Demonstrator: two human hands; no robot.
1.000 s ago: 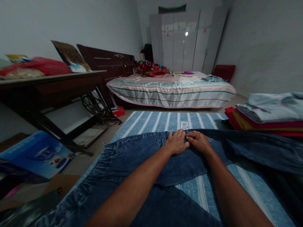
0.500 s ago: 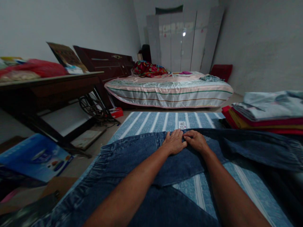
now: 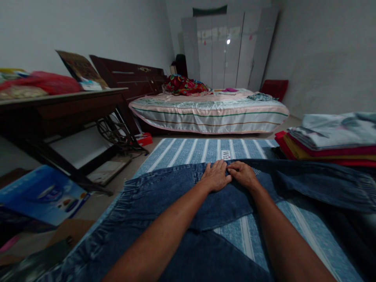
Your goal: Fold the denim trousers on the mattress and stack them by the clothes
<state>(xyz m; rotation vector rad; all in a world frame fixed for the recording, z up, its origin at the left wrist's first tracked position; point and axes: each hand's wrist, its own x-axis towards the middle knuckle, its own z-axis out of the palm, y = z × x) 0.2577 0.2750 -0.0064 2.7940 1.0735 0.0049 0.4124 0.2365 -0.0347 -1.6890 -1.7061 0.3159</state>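
A pair of dark blue denim jeans (image 3: pixel 164 196) lies spread over a blue and white striped surface (image 3: pixel 176 152). Its gathered elastic waist is towards the left, and one leg stretches off to the right. My left hand (image 3: pixel 216 177) rests flat on the upper leg near its far edge, fingers stretched out. Close beside it, my right hand (image 3: pixel 243 174) has its fingers bent and drawn together on the same far edge, gripping the denim. The fabric under both palms is hidden.
On the right sits a stack of folded clothes (image 3: pixel 335 137). A bed (image 3: pixel 211 113) stands beyond the striped surface, with a wardrobe (image 3: pixel 223 51) behind it. To the left are a sewing-machine table (image 3: pixel 58 107) and a blue box (image 3: pixel 44 196).
Both hands and the jeans stay in practically the same place. Only a very slight shift of the camera view shows.
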